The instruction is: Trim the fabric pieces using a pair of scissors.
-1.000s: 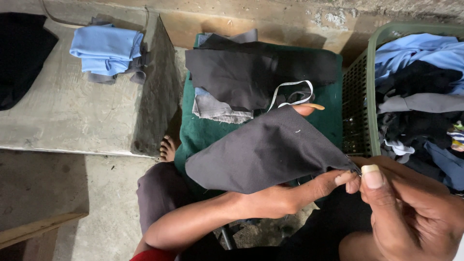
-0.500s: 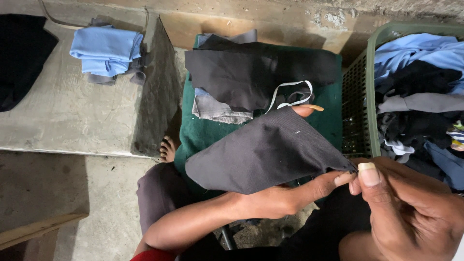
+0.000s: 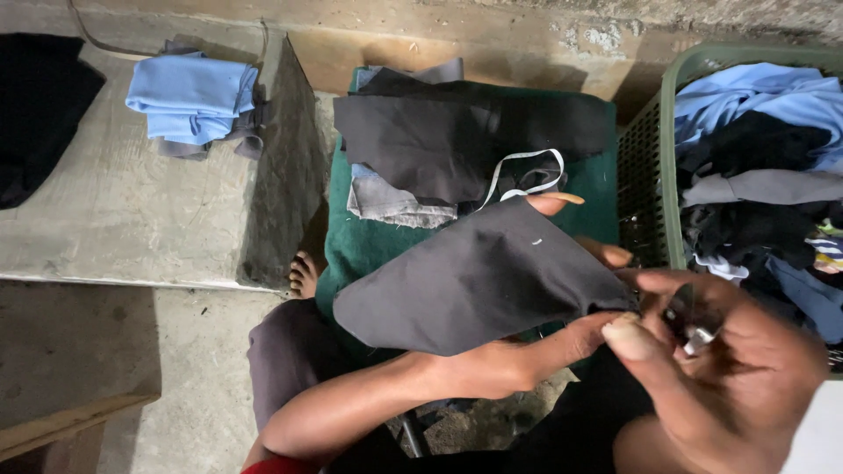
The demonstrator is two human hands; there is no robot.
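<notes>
Dark grey cloth piece lies spread over the left hand, whose grip pinches its right corner. Just beside that corner, the right hand clamps a small metal clipper. Behind lie a green cushion and laundry basket.

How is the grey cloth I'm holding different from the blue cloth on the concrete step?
The grey cloth is dark and spread out in a single layer; the blue cloth is light and folded into a stack. The grey cloth is held up by the left hand, with the right hand at its corner; the blue cloth lies untouched on the step. Both are plain fabric with no pattern.
</notes>
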